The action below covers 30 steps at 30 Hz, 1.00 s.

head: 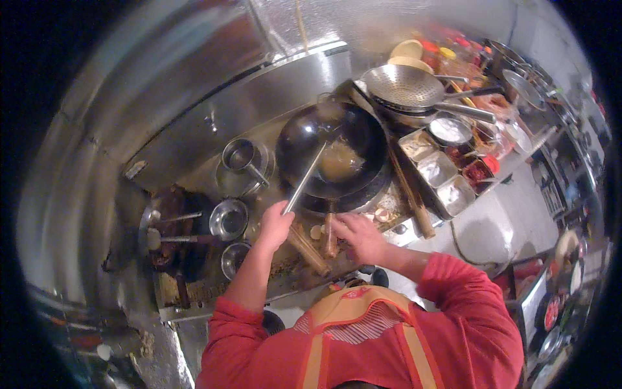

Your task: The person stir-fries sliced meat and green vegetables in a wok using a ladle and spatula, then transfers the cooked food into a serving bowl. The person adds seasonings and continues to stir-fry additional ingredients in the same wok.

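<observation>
A dark wok [291,146] sits on the burner with a yellowish liquid [340,160] pooled in its bottom. My left hand [276,226] grips the metal handle of a long cooking utensil [305,185], whose far end reaches into the wok; its head cannot be made out. The wok's wooden handle [330,238] points towards me. Beside it is my right hand [359,236], fingers apart, the fingertips at the handle's right edge; whether they press on it is not clear. Another wooden handle [308,250] lies just left, below my left hand. Cracked eggshells [382,214] rest near the wok's front rim.
Left of the wok are a metal pot with a handle [239,154] and a steel bowl [228,220]. Seasoning tins [454,194] and stacked perforated strainers [403,85] stand at right. A long wooden handle [420,214] juts out by the tins. A steel splash wall [243,97] rises behind.
</observation>
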Each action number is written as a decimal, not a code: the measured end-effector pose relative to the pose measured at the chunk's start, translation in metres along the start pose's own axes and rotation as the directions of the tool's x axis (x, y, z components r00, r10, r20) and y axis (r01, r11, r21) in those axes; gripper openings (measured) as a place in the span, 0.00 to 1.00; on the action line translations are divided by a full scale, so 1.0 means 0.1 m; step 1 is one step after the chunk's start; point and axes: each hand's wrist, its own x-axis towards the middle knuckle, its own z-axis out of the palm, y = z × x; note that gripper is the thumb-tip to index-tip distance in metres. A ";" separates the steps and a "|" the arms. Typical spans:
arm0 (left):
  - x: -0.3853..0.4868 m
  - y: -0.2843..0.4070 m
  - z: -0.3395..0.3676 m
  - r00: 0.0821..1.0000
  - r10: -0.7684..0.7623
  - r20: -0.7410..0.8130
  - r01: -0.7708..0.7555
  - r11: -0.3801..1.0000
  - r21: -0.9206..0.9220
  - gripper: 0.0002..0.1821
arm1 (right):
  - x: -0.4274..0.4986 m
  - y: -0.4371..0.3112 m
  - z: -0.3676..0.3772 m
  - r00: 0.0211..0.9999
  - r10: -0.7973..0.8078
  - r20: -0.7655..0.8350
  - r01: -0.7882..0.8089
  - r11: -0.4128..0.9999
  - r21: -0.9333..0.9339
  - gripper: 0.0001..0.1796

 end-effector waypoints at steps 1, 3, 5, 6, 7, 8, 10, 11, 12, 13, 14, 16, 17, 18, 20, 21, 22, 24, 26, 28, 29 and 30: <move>-0.09 0.06 -0.08 1.000 -0.026 0.007 0.027 0.998 -0.057 0.16 | 0.10 -0.03 0.08 0.997 -0.080 0.002 0.080 0.997 0.012 0.33; -0.27 0.16 -0.27 0.997 -0.077 0.021 0.079 0.982 -0.169 0.17 | 0.24 0.03 0.34 0.971 -0.239 0.001 0.239 0.970 0.043 0.24; -0.46 0.22 -0.46 0.989 -0.145 -0.030 0.138 0.976 -0.166 0.18 | 0.28 0.23 0.44 0.943 -0.331 -0.026 0.332 0.940 0.074 0.21; -0.55 0.20 -0.54 0.986 -0.154 -0.064 0.141 0.975 -0.171 0.18 | 0.30 0.24 0.36 0.946 -0.320 -0.047 0.324 0.939 0.113 0.21; -0.66 0.13 -0.59 0.979 -0.174 -0.103 0.154 0.971 -0.181 0.18 | 0.31 0.24 0.29 0.947 -0.315 -0.057 0.320 0.934 0.160 0.21; -0.76 0.01 -0.65 0.975 -0.145 -0.168 0.126 0.985 -0.118 0.20 | 0.33 0.23 0.23 0.948 -0.270 -0.169 0.307 0.916 0.260 0.22; -0.97 -0.04 -0.73 0.951 -0.259 -0.170 0.203 0.936 -0.288 0.21 | 0.43 0.07 -0.17 0.956 -0.130 -0.262 0.230 0.889 0.396 0.19; -1.06 -0.07 -0.74 0.938 -0.308 -0.162 0.231 0.899 -0.372 0.21 | 0.44 0.10 -0.23 0.951 -0.021 -0.309 0.166 0.878 0.449 0.19; -1.14 -0.21 -0.74 0.943 -0.286 -0.173 0.204 0.902 -0.382 0.22 | 0.47 0.18 -0.29 0.946 0.066 -0.317 0.130 0.820 0.557 0.19; -1.20 -0.23 -0.73 0.929 -0.313 -0.196 0.215 0.891 -0.401 0.22 | 0.56 0.24 -0.35 0.938 0.153 -0.310 0.095 0.747 0.658 0.19; -1.27 -0.23 -0.73 0.915 -0.339 -0.218 0.226 0.879 -0.420 0.22 | 0.72 0.28 -0.41 0.901 0.114 -0.419 0.167 0.799 0.577 0.18; -1.37 -0.27 -0.71 0.898 -0.374 -0.233 0.230 0.849 -0.477 0.22 | 0.98 0.35 -0.63 0.932 0.118 -0.342 0.112 0.805 0.582 0.16; -1.41 -0.31 -0.70 0.895 -0.384 -0.229 0.225 0.829 -0.512 0.22 | 1.17 0.36 -0.73 0.936 0.065 -0.347 0.145 0.825 0.547 0.15; -1.44 -0.36 -0.68 0.893 -0.391 -0.224 0.218 0.809 -0.546 0.22 | 1.35 0.34 -0.83 0.938 0.147 -0.315 0.082 0.786 0.613 0.12; -1.52 -0.48 -0.66 0.886 -0.402 -0.231 0.206 0.788 -0.581 0.23 | 1.82 0.26 -1.06 0.938 0.283 -0.198 -0.115 0.796 0.594 0.07; -1.58 -0.52 -0.65 0.881 -0.409 -0.237 0.200 0.777 -0.597 0.23 | 2.11 0.21 -1.17 0.931 0.341 -0.131 -0.238 0.838 0.490 0.06; -1.62 -0.56 -0.64 0.867 -0.434 -0.244 0.225 0.778 -0.586 0.23 | 2.41 0.19 -1.21 0.943 0.268 -0.198 -0.156 0.881 0.447 0.05; -1.72 -0.60 -0.61 0.837 -0.481 -0.260 0.270 0.777 -0.568 0.23 | 2.96 0.01 -1.25 0.954 0.229 -0.194 -0.130 0.898 0.421 0.06; -1.82 -0.62 -0.59 0.856 -0.425 -0.293 0.228 0.821 -0.524 0.23 | 3.49 -0.05 -1.23 0.971 0.224 -0.080 -0.174 0.899 0.401 0.06; -1.92 -0.67 -0.55 0.859 -0.407 -0.312 0.219 0.841 -0.494 0.23 | 3.95 -0.13 -1.11 0.988 0.142 0.065 -0.156 0.899 0.409 0.06; -1.99 -0.71 -0.52 0.854 -0.418 -0.310 0.233 0.840 -0.490 0.22 | 4.11 -0.24 -1.02 0.981 0.109 0.160 -0.170 0.882 0.440 0.06; -2.06 -0.76 -0.50 0.844 -0.437 -0.311 0.253 0.835 -0.488 0.22 | 4.28 -0.37 -0.88 0.963 0.069 0.261 -0.189 0.862 0.471 0.06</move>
